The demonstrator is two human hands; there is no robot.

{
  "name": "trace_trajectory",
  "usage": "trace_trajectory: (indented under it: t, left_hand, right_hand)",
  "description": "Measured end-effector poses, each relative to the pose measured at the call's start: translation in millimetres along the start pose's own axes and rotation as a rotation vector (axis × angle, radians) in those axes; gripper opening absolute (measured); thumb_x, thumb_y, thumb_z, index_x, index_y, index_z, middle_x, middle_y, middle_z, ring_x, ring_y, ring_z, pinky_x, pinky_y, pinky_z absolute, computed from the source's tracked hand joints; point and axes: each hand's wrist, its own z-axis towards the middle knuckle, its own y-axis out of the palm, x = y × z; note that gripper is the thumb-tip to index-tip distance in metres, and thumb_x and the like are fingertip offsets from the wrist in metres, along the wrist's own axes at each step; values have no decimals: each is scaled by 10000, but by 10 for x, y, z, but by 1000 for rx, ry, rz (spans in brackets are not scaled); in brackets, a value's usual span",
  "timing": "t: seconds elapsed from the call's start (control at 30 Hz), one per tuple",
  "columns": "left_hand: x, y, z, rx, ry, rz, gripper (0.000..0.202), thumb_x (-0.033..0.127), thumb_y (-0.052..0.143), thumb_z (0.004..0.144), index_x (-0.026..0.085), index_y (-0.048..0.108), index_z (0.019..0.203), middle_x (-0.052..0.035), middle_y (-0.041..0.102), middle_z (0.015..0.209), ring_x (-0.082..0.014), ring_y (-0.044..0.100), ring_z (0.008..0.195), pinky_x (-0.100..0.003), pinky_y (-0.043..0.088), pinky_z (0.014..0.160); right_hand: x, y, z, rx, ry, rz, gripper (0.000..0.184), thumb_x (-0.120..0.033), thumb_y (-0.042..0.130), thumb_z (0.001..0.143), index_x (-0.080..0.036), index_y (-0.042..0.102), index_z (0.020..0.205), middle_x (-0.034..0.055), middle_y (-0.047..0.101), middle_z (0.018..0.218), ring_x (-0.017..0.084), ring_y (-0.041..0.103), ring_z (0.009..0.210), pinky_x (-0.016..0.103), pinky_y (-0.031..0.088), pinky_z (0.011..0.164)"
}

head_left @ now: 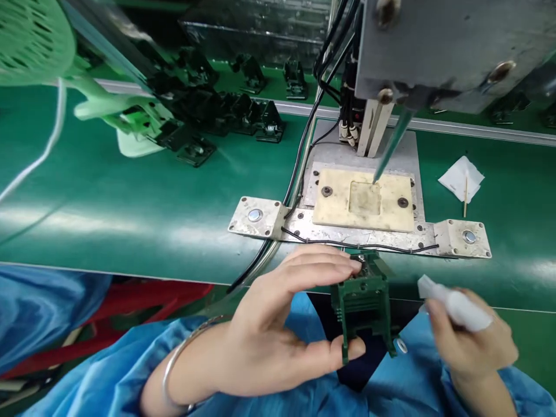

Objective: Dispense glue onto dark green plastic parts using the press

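left hand spans green housing; right hand closed around white item

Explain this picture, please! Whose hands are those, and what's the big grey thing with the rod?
A camera on someone's head looks down at that person's own two hands. The left hand holds a dark green part between thumb and fingers. The right hand holds something white; I can't tell exactly what. The grey thing looks like a machine. Its rod points down toward a cream plate with a shallow hollow, and a silver button sits on each side. On the green table, a white scrap and a thin stick lie to the right. More dark parts stand at back left.
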Motion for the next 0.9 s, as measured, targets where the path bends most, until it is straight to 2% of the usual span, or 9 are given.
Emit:
trace_trajectory:
  t: [0.03, 0.1, 0.2, 0.33, 0.53, 0.6, 0.8, 0.9]
  left_hand:
    - [7, -1, 19, -13, 22, 2, 688, 183, 878, 714, 222, 571, 1328, -100, 718, 1175, -245, 671, 1106, -370, 582, 991]
    - [13, 5, 57, -34, 53, -6, 698, 201, 886, 709, 217, 567, 1330, -104, 726, 1178, -245, 679, 1095, -371, 582, 987]
    - [20, 36, 99, -68, 69, -26, 712, 209, 899, 694, 221, 572, 1327, -105, 735, 1171, -247, 692, 1085, -368, 589, 976]
    - [29, 79, 118, -67, 108, -30, 730, 228, 924, 660, 215, 583, 1306, -95, 756, 1116, -240, 726, 1005, -362, 611, 933]
    - [-5, 38, 44, -19, 81, 23, 700, 198, 902, 681, 240, 577, 1300, -71, 767, 1082, -247, 733, 984, -393, 625, 892]
    - [-28, 17, 28, -26, 67, 33, 702, 193, 894, 690, 243, 571, 1312, -70, 764, 1083, -248, 729, 997, -393, 622, 902]
    - [-91, 58, 71, -16, 64, -22, 647, 217, 895, 702, 219, 589, 1272, -94, 740, 1109, -238, 707, 1022, -369, 617, 924]
    - [-111, 68, 83, 1, -15, -40, 617, 150, 853, 738, 230, 579, 1284, -102, 699, 1143, -241, 665, 1103, -365, 606, 953]
  right_hand:
    - [-130, -24, 15, -111, -91, 56, 108, -171, 739, 837, -230, 687, 911, -9, 604, 673, 168, 577, 551, 300, 468, 510]
    - [-354, -47, 97, -288, -161, 175, 121, -109, 674, 839, -224, 639, 854, -23, 552, 608, 160, 533, 502, 303, 442, 478]
    - [-541, -19, 235, -389, -183, 282, 138, -79, 624, 826, -216, 604, 821, -16, 555, 591, 164, 523, 486, 316, 420, 478]
    - [-550, 69, 288, -398, -268, 333, 167, -76, 588, 846, -196, 646, 947, -12, 599, 620, 180, 598, 547, 322, 420, 500]
    - [-462, 117, 334, -313, -275, 253, 56, -119, 641, 915, -167, 641, 888, -18, 538, 585, 152, 449, 502, 327, 313, 481]
    - [-455, 118, 348, -313, -276, 231, 36, -128, 640, 927, -157, 648, 908, -17, 532, 580, 149, 449, 502, 320, 335, 490]
    - [-485, 200, 320, -439, -260, 321, 115, -92, 584, 887, -193, 640, 890, -9, 570, 622, 167, 563, 536, 304, 417, 515]
    - [-344, 176, 302, -393, -275, 202, 104, -120, 591, 920, -201, 646, 885, -15, 556, 612, 150, 536, 511, 291, 427, 511]
